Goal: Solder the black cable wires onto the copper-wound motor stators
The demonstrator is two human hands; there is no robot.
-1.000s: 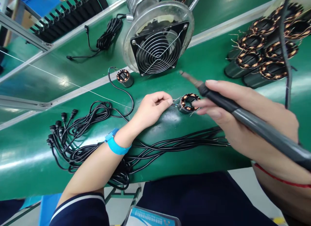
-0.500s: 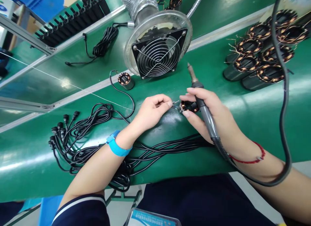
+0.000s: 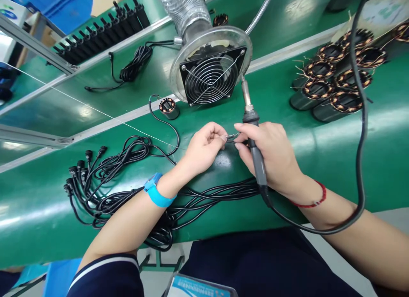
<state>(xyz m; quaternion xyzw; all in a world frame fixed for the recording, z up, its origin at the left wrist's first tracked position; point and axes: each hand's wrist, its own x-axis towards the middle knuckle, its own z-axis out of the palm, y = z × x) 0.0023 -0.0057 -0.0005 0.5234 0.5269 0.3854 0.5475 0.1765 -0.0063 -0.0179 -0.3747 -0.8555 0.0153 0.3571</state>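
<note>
My left hand [image 3: 204,148] is closed in a pinch on thin wires [image 3: 232,136], whose ends stick out to the right. In my right hand [image 3: 275,154] lies a soldering iron [image 3: 257,162], its metal tip pointing up and away toward the fan. The thumb and fingertips of that hand reach the wire ends as well. Behind those fingers the wound motor coil is almost wholly hidden. Another copper-wound coil [image 3: 168,108], with a black cable leading off it, stands beyond my left hand.
A round extractor hood with a fan [image 3: 211,77] stands just past my hands. Coiled black cables with connectors [image 3: 105,160] lie at the left, and more cables [image 3: 217,192] run beneath my forearms. Several wound coils [image 3: 347,102] are grouped at the right. Black parts [image 3: 102,33] line the back shelf.
My right hand has shifted left to the wires, and the soldering iron has turned more upright. The coil at its fingertips is now mostly covered. My left hand keeps its pinch.
</note>
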